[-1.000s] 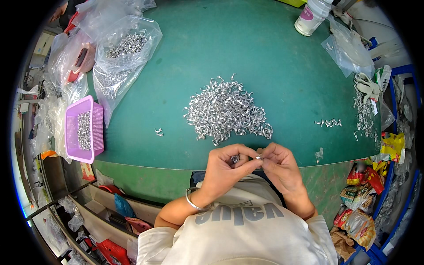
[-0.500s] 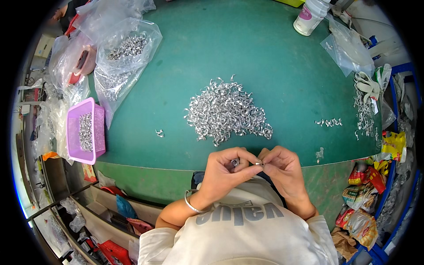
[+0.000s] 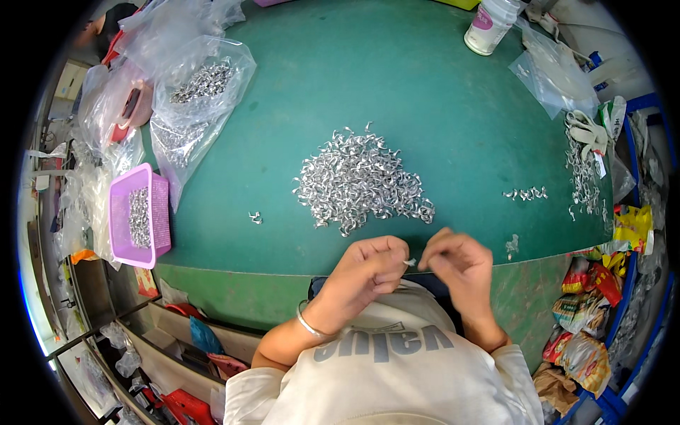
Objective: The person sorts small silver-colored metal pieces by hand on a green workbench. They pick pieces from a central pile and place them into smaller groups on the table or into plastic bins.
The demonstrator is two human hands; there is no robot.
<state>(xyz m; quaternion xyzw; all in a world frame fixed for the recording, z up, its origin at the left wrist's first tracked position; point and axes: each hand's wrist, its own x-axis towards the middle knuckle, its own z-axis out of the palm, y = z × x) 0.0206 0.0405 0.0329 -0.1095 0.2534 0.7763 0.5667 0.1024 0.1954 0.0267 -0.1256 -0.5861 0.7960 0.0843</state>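
Observation:
My left hand (image 3: 370, 273) is closed, its thumb and fingertips pinching a small curved metal hook (image 3: 410, 262). The curled fingers may hide more pieces in the palm. Just to the right, my right hand (image 3: 459, 265) is apart from that piece, its fingers bent and loosely spread, slightly blurred, with nothing visible in them. Both hands are over the table's near edge. Beyond them lies a large heap of silvery metal hooks (image 3: 361, 180) on the green table (image 3: 297, 78).
Left stands a purple basket (image 3: 163, 212) of hooks beside a clear plastic bag (image 3: 202, 85) with more. A few loose hooks (image 3: 256, 217) lie nearby. At right are a short row of hooks (image 3: 525, 193), linked pieces (image 3: 584, 177), a glove (image 3: 588, 132) and a white jar (image 3: 489, 27).
My hands, which met at a small metal piece, have come apart. My right hand has let go and shifted slightly right; the left keeps the piece, its fingers more curled.

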